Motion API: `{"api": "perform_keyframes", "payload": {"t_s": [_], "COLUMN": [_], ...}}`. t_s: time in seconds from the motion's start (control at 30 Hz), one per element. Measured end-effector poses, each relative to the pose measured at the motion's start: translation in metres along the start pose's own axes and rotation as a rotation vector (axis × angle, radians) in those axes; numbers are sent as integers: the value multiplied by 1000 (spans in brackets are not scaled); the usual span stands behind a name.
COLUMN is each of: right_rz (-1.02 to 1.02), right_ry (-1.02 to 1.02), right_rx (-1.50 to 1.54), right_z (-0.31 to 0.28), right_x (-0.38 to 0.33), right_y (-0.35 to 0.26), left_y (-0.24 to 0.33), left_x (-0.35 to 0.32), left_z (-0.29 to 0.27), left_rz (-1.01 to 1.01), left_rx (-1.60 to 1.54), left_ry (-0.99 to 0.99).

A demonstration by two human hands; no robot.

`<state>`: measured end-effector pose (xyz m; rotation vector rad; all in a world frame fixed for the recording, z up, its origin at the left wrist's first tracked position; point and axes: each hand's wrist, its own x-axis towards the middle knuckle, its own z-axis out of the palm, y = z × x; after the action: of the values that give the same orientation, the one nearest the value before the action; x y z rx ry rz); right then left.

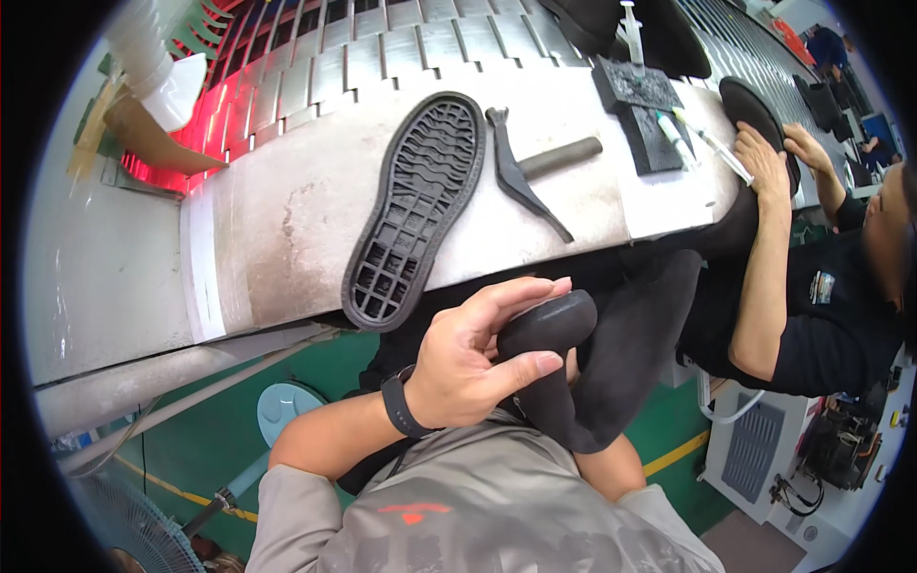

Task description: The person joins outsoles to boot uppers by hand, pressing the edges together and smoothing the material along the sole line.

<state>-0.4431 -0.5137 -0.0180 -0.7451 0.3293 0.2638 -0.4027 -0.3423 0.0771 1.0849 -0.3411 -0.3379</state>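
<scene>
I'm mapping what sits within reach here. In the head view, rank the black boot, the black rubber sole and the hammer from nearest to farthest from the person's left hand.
1. The black boot: the left hand grips its toe, in the lap.
2. The black rubber sole: just above the hand, tread up, overhanging the bench edge.
3. The hammer: farther up and right on the bench, beside the sole.
</scene>
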Motion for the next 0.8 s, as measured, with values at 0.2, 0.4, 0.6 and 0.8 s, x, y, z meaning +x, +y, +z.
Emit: {"api": "perform_keyframes", "payload": {"t_s": [0.2,0.4,0.6,0.8], "right_rz": [177,-187,168,172], "right_ry": [-215,-186,-31,-12], "right_rx": [220,-151,233,142], "right_z": [-24,-65,-49,-49], "right_x": [18,34,21,24], "right_y": [11,41,29,25], "left_y": [19,6,11,11], "left_x": [-3,2,4,7], "left_z": [-10,-10,-17,-29], "left_rz": [188,231,247,269], "left_rx": [483,466,454,432], "left_ry": [-127,-114,-188,-253]}}
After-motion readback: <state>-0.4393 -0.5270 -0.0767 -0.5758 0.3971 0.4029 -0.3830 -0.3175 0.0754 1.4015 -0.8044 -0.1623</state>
